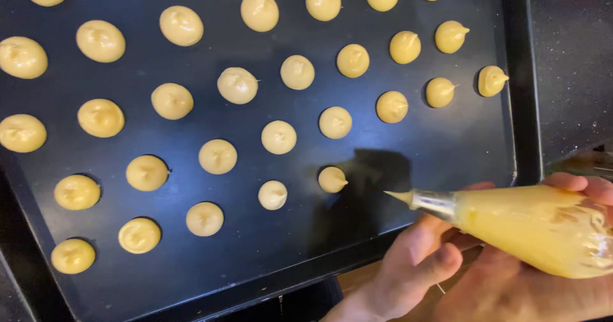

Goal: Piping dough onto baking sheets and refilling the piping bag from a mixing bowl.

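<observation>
Both hands, left hand (418,261) and right hand (578,188), squeeze the soft clear piping bag of yellow batter (530,226), tip aimed at the flat black metal baking tray (440,143) where the round yellow blobs (332,179) stop.

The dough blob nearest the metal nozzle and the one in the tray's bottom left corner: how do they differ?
The blob by the nozzle looks smaller than the corner blob. It also has a thin tail pointing right, while the corner blob has a rounded, dimpled top with no tail. The near one appears paler, the corner one a deeper yellow, perhaps from the lighting. Both are round mounds of the same yellow dough, sitting apart on the dark baking tray.
</observation>
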